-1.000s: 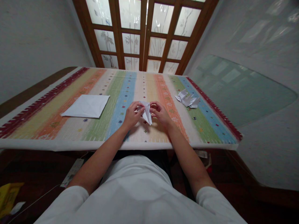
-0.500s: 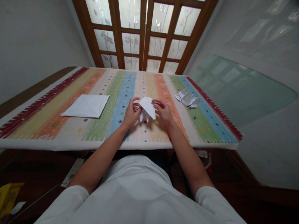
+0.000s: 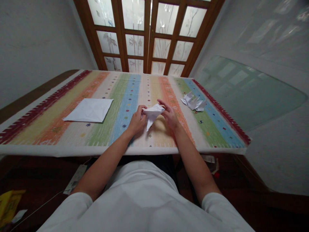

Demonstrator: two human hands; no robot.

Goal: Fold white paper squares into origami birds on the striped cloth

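Observation:
Between my hands, just above the striped tablecloth, is a folded piece of white paper point(image 3: 153, 113) with a point hanging downward. My left hand point(image 3: 138, 120) grips its left end, thumb and fingers closed on it. At the paper's right end, my right hand point(image 3: 169, 115) pinches it between thumb and fingers. Several folded white paper figures with pointed tips point(image 3: 193, 102) sit together to the right. Off to the left, flat white sheets of paper point(image 3: 89, 110) lie on the cloth.
The striped tablecloth point(image 3: 116, 129) covers the table, its front edge close to my body. Wooden doors with glass panes point(image 3: 145, 35) stand behind the table. A yellow object point(image 3: 9, 204) and a white power strip point(image 3: 75, 178) are on the floor at left.
The folded paper has been turned in my hands, so its broad face no longer faces me and one point hangs down. Papers at left and right have not moved.

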